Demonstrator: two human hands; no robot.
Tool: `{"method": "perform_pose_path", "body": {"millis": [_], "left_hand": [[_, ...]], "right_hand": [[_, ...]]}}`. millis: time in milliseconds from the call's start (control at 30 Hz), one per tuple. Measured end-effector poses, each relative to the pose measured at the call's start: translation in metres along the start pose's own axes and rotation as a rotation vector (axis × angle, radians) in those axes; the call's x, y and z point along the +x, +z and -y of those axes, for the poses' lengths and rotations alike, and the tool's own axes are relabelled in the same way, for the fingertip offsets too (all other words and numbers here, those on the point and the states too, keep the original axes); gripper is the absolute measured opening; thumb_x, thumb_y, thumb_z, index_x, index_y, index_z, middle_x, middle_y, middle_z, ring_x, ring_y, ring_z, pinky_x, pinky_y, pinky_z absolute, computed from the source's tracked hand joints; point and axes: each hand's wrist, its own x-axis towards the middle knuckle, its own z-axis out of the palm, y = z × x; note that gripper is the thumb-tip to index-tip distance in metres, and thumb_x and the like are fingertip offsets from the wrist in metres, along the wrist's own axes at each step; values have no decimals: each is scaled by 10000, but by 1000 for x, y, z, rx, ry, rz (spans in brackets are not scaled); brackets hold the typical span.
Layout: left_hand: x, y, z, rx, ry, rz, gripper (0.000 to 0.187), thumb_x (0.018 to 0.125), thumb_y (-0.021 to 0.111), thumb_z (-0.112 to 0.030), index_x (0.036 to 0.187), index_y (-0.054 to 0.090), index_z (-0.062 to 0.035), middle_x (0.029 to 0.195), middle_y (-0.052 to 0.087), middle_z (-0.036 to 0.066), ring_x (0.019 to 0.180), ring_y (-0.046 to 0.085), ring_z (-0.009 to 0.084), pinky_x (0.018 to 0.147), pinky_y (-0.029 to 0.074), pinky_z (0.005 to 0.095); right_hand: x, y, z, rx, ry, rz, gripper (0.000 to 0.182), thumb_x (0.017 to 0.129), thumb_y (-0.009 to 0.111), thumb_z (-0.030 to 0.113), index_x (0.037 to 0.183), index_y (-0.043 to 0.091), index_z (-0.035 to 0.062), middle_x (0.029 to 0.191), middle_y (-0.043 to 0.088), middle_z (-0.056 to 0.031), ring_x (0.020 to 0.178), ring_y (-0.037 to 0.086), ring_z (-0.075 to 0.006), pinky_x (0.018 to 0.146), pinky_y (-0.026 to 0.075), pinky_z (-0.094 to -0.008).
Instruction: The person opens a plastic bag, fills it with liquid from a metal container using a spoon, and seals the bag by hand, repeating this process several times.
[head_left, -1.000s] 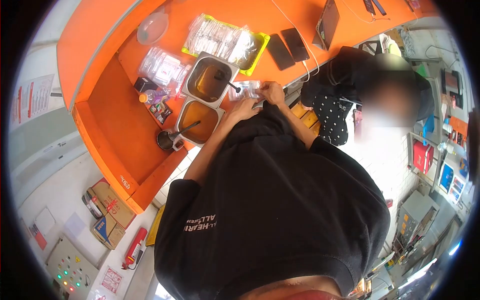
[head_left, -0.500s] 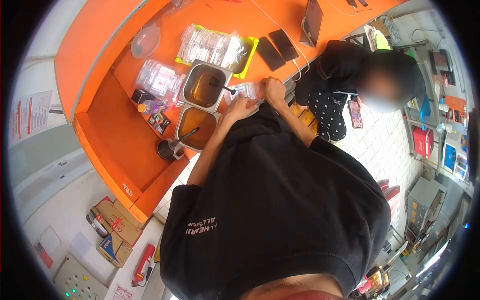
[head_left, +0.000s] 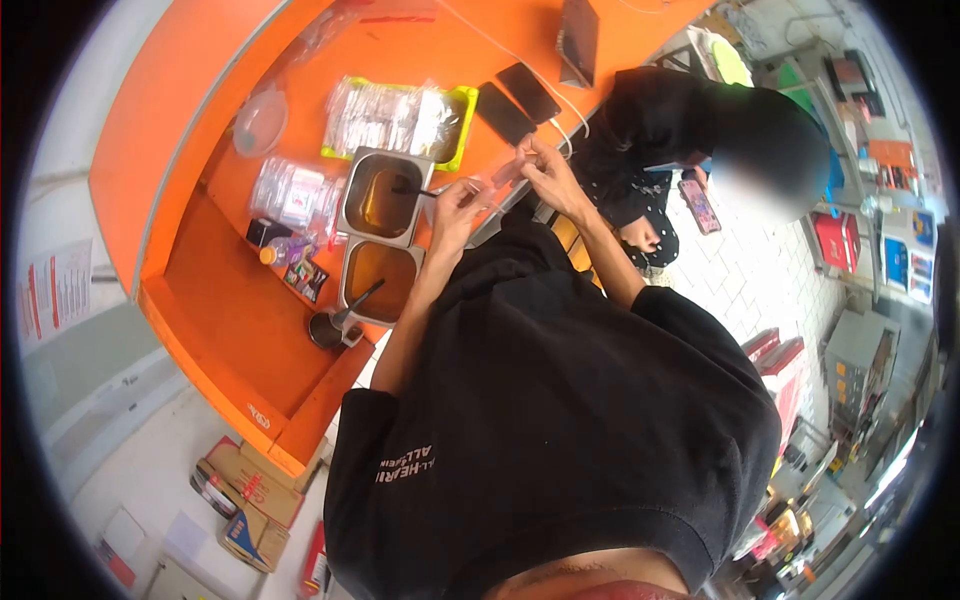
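Both hands are lifted off the orange counter (head_left: pixel 250 330), holding a small clear plastic bag (head_left: pixel 497 180) between them. The left hand (head_left: pixel 455 208) pinches the bag's near end with closed fingers, and the right hand (head_left: pixel 545 172) grips its far end, fingers also closed on the plastic. The bag hangs in the air just right of the far steel pan (head_left: pixel 385 197), which holds brown liquid and a ladle (head_left: pixel 408 187). A second pan (head_left: pixel 377 280) of similar liquid sits nearer, with a dark cup (head_left: pixel 328 330) beside it.

The step in hand looks like opening or readying the bag at the pans. The next move likely calls for one hand to keep the bag's mouth open and steady over the pan while the other frees itself for the ladle. More bags lie in a green tray (head_left: pixel 460 100) farther off. Another person (head_left: pixel 690 130) sits to the right.
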Motion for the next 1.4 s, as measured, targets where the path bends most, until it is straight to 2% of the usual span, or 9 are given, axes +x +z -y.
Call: {"method": "perform_pose_path", "body": {"millis": [167,333,467,800,1067,1133,1233,1333,1400], "left_hand": [[-14,13,-43,-8,7,63,124,926,685,-120,942,683,4,865,675,21,748,598,68,674,459,222],[-20,9,-53,226,139,-113,181,924,697,-146,838,674,12,719,634,14,609,532,52,551,395,204],[-18,0,-55,265,207,-243,292,919,707,-159,701,561,-32,627,524,-37,550,424,16,493,308,206],[-34,-18,-97,354,199,26,215,932,679,-130,766,572,-46,634,514,-35,592,477,25,533,377,197],[-37,-11,-106,954,398,-296,187,830,638,-49,709,528,41,531,394,33,550,380,60,496,332,297],[-37,-15,-114,1027,368,-281,184,834,683,-93,760,562,25,624,508,50,551,434,78,511,362,293],[-36,1,-138,902,639,-362,228,862,716,-231,901,640,-19,971,632,117,903,586,262,815,466,367],[-20,-28,-133,1092,808,-87,165,909,662,-164,919,612,-7,983,644,102,1022,556,243,783,460,358],[-22,-27,-131,984,684,-90,151,925,641,-140,925,608,7,919,653,94,926,601,222,758,480,337]], "right_hand": [[2,7,-4,28,-61,-174,61,971,528,77,1023,507,52,927,572,4,791,529,-51,676,461,-239],[-9,43,28,-602,-219,-528,338,844,738,218,1072,589,18,997,656,-126,910,632,-278,764,510,-363],[-19,58,50,-608,-133,95,276,794,795,248,853,670,9,884,673,-107,801,639,-239,708,506,-355],[0,63,42,-230,-10,193,135,865,702,84,967,727,-1,828,705,-39,769,625,-92,713,518,-258],[6,85,64,-335,1,-62,112,788,735,65,831,709,-35,747,711,-104,680,656,-145,626,532,-314],[12,79,63,-416,-85,-141,121,793,737,98,806,714,-20,675,674,-51,630,621,-98,600,501,-275],[13,72,71,-422,-138,-34,109,777,732,66,805,684,-27,742,707,-105,690,665,-159,638,525,-308],[13,67,73,-265,-65,109,76,817,709,40,798,640,14,753,692,-63,712,639,-116,638,504,-277],[17,65,62,-181,-26,154,95,841,698,28,789,619,29,759,670,-34,724,611,-89,647,497,-265]]}}
